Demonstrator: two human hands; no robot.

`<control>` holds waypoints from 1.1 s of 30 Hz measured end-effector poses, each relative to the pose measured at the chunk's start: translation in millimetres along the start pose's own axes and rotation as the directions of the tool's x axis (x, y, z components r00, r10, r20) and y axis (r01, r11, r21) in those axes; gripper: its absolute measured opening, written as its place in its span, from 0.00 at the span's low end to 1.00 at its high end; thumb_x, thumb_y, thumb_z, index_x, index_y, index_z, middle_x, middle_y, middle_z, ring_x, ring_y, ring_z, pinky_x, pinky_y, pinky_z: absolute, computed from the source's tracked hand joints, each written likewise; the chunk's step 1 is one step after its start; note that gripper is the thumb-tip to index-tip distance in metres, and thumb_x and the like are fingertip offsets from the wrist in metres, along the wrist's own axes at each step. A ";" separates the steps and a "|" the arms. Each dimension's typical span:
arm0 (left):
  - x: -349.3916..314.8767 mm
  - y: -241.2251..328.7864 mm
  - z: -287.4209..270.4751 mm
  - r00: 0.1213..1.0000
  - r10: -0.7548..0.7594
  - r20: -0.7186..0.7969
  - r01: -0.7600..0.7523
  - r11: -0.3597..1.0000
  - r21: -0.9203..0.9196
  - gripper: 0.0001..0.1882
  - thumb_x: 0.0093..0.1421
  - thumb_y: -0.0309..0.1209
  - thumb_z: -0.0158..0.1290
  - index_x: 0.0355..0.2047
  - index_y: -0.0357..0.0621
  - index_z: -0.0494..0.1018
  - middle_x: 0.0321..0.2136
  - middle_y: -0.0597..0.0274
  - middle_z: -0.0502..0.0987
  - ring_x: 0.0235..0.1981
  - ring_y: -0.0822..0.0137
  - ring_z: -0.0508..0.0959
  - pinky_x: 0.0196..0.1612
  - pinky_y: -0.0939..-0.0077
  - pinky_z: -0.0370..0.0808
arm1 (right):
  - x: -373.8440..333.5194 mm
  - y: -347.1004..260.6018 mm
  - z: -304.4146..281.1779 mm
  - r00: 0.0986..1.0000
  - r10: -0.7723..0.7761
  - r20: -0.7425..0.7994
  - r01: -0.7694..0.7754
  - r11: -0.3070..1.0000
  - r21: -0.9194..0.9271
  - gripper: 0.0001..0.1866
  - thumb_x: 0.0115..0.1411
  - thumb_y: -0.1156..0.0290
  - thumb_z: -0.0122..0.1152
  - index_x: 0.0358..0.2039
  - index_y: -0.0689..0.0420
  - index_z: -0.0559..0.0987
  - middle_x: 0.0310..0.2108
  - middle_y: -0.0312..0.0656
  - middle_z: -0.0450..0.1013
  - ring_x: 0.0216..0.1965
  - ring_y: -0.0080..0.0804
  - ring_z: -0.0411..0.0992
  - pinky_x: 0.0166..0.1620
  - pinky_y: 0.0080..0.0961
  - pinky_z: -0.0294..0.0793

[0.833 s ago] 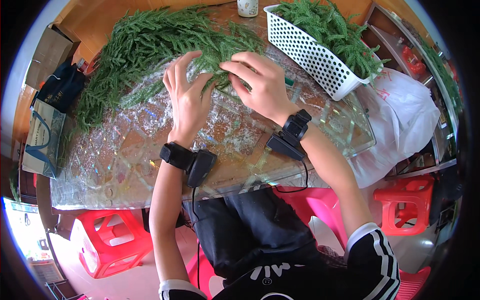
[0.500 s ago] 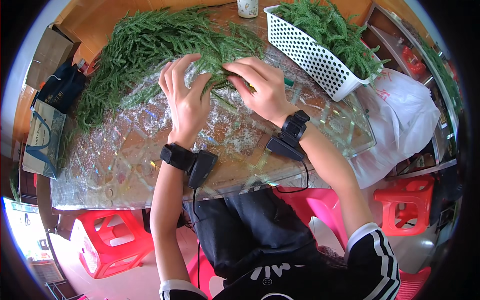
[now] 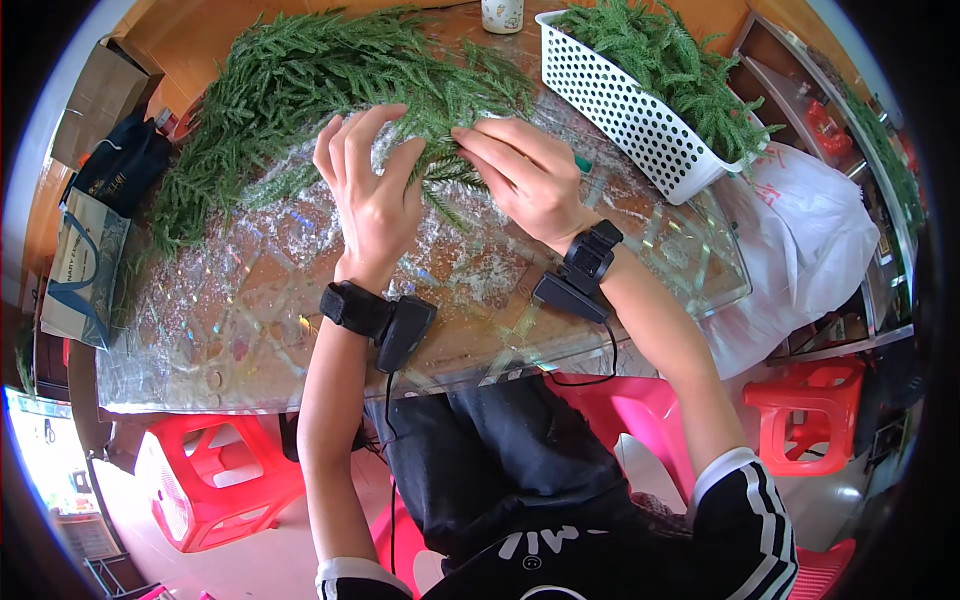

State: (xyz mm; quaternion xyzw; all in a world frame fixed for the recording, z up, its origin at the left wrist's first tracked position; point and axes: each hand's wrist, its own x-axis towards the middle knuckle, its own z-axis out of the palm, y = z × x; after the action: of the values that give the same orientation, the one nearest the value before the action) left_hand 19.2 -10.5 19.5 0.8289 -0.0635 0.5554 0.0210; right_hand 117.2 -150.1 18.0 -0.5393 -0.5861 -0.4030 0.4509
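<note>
Green pine sprigs, artificial in look and dusted with white flecks, meet between my hands in the middle of the table. My left hand [image 3: 372,195] has its thumb and curved fingers around one side of a pine sprig [image 3: 430,130]; the exact contact is partly hidden. From the other side, my right hand [image 3: 535,178] pinches the sprig between thumb and fingertips. Dark needled tips [image 3: 452,180] hang below the pinch. Right behind my hands lies a large heap of pine branches [image 3: 290,90], spread toward the left.
A white perforated basket [image 3: 625,110] full of pine branches stands at the back right. Beside it sits a white plastic bag [image 3: 810,240]. A patterned cup [image 3: 502,15] is at the back. White flakes cover the glass-topped table [image 3: 260,345]. Bags [image 3: 85,265] stand left; red stools [image 3: 225,480] are below.
My right fingers have closed in a little and shifted slightly to the right. More of the dark sprig tips shows below them. My left hand has hardly moved.
</note>
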 end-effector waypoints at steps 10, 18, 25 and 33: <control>1.9 -4.8 -3.5 0.998 0.067 0.010 -0.068 0.994 0.088 0.13 0.38 0.19 0.52 0.27 0.47 0.74 0.43 0.66 0.68 0.46 0.64 0.67 0.55 0.57 0.54 | 7.3 -1.3 -4.5 0.936 0.274 0.219 -0.313 0.935 0.169 0.07 0.47 0.82 0.61 0.30 0.66 0.77 0.27 0.41 0.73 0.24 0.29 0.71 0.26 0.20 0.69; 2.8 -5.7 -3.2 0.998 0.061 0.033 -0.064 0.995 0.083 0.13 0.38 0.20 0.52 0.27 0.50 0.74 0.43 0.68 0.68 0.46 0.66 0.67 0.55 0.55 0.54 | 8.0 3.6 -8.8 0.582 0.581 0.569 -0.810 0.471 0.348 0.09 0.54 0.73 0.59 0.32 0.65 0.77 0.28 0.36 0.73 0.29 0.20 0.69 0.29 0.16 0.67; -2.5 -11.3 -1.6 0.992 0.116 0.047 -0.119 0.990 0.070 0.13 0.38 0.21 0.54 0.26 0.51 0.74 0.43 0.69 0.68 0.46 0.66 0.67 0.55 0.54 0.53 | -2.6 11.9 -10.8 0.211 0.484 0.849 -0.850 -0.338 0.404 0.10 0.56 0.70 0.57 0.35 0.62 0.76 0.32 0.34 0.72 0.29 0.17 0.68 0.30 0.13 0.66; 1.5 -9.6 -0.2 0.982 0.160 0.098 -0.166 0.984 0.058 0.13 0.37 0.26 0.57 0.27 0.51 0.74 0.46 0.70 0.68 0.47 0.67 0.68 0.56 0.52 0.53 | -2.2 21.5 -5.0 0.222 0.526 0.821 -0.924 -0.154 0.349 0.07 0.57 0.70 0.56 0.32 0.59 0.77 0.29 0.31 0.71 0.24 0.13 0.63 0.25 0.12 0.61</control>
State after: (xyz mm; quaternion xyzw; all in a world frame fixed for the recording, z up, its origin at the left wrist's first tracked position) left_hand 20.8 -1.0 21.3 0.8462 -0.1138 0.5177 -0.0552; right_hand 139.0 -153.5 17.0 -0.5438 -0.3312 0.4105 0.6527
